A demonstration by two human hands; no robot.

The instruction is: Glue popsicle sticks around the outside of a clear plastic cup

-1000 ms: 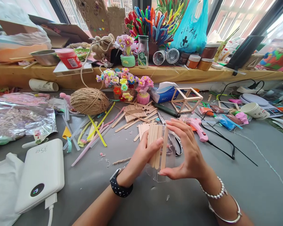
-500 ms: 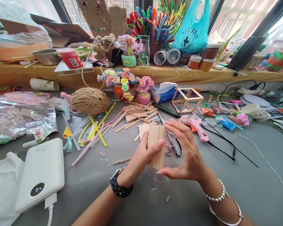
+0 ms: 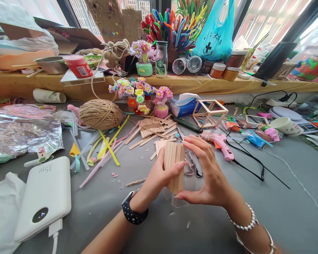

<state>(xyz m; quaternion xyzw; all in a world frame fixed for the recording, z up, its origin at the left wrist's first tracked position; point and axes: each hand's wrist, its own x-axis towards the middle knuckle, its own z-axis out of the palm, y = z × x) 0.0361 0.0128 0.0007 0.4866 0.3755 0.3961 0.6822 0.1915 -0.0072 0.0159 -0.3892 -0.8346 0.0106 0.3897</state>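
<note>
My left hand (image 3: 156, 180), with a black watch on its wrist, presses its thumb across a row of wooden craft sticks (image 3: 174, 165) that stand side by side against a clear plastic cup (image 3: 184, 195). My right hand (image 3: 210, 173), wearing bead and metal bracelets, curls round the cup from the right, fingers on the sticks' top edge and thumb under the cup's bottom. Both hands grip this cup-and-sticks piece just above the grey table (image 3: 254, 211).
Loose craft sticks (image 3: 151, 128), a twine ball (image 3: 100, 113), pipe-cleaner flowers (image 3: 140, 93), a stick cube frame (image 3: 209, 113), a pink glue gun (image 3: 221, 143) with black cord, scissors (image 3: 194, 164), and a white power bank (image 3: 41, 197) lie about. A cluttered shelf (image 3: 175, 83) runs behind.
The rightmost stick, standing apart before, now lies flush with the row. The hands and piece have shifted slightly left and tilted; my grip is unchanged.
</note>
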